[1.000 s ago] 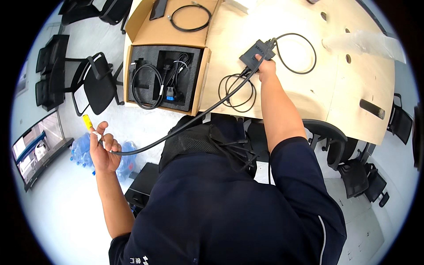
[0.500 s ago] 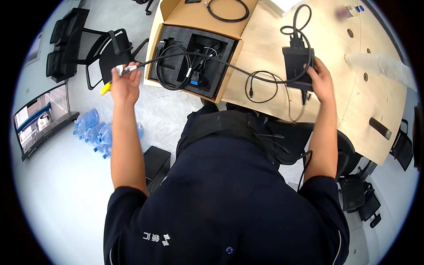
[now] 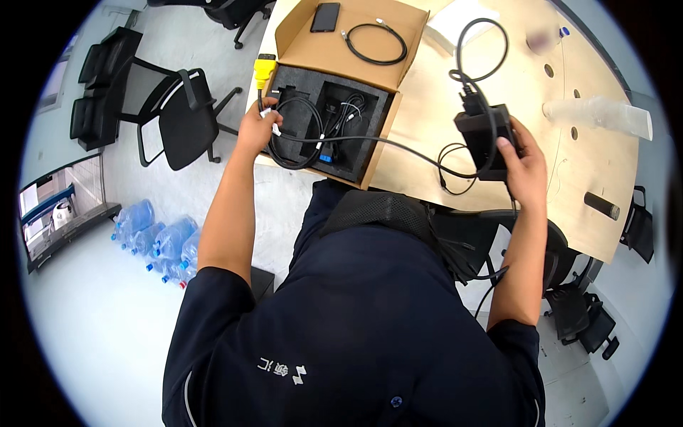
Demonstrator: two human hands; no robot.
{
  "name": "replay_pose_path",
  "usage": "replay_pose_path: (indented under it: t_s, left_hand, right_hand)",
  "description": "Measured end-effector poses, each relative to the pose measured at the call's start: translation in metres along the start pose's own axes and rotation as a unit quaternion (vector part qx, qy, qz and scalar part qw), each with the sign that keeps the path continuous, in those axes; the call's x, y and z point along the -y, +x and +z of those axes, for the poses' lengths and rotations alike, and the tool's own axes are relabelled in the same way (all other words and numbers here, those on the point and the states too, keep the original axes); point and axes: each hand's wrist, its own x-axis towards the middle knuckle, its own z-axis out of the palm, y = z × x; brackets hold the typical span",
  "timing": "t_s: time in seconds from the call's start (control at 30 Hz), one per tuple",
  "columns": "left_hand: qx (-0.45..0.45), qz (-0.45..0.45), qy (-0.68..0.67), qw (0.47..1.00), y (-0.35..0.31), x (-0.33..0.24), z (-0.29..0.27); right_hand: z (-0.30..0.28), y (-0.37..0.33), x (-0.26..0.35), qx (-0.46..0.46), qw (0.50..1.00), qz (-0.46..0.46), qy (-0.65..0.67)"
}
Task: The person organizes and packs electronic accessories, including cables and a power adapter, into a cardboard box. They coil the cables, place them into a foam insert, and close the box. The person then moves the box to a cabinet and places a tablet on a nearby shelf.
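My left hand (image 3: 257, 129) is closed round a black cable (image 3: 398, 146) beside the left edge of the open cardboard box. A yellow plug (image 3: 265, 70) with a black end sticks up beyond my fingers, and a white tag hangs by them. The cable sags across the box to the right, then loops up into a connector on a black box-shaped device (image 3: 475, 146). My right hand (image 3: 525, 167) grips that device by its right side, above the table. Grey foam (image 3: 284, 72) in the cardboard box (image 3: 388, 135) holds coiled black cables (image 3: 350, 114) and a blue connector (image 3: 326, 154).
On the box's lid lie a short black cable (image 3: 377, 60) and a flat black device (image 3: 325, 18). The wooden table (image 3: 420, 192) also bears a clear plastic roll (image 3: 597, 117), a dark cylinder (image 3: 602, 206) and a bottle (image 3: 546, 39). A chair (image 3: 185, 121) and water bottles (image 3: 171, 238) stand left.
My left hand has moved right and toward the box, and the yellow plug has swung from pointing down-left to pointing up. My right hand has tilted the black device.
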Motion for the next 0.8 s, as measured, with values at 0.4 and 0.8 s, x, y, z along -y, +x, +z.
replay_pose_path:
  t_s: [0.4,0.8]
  left_hand:
    - [0.223,0.075,-0.288,0.928,-0.038,-0.095,0.009]
    - [0.275,-0.164,0.047,0.946,0.065,0.023,-0.013]
  right_hand:
    - [0.178,-0.001,0.109,-0.073,0.968,-0.120,-0.207]
    - [0.227,-0.014,0.113,-0.111,0.866,-0.264,-0.411]
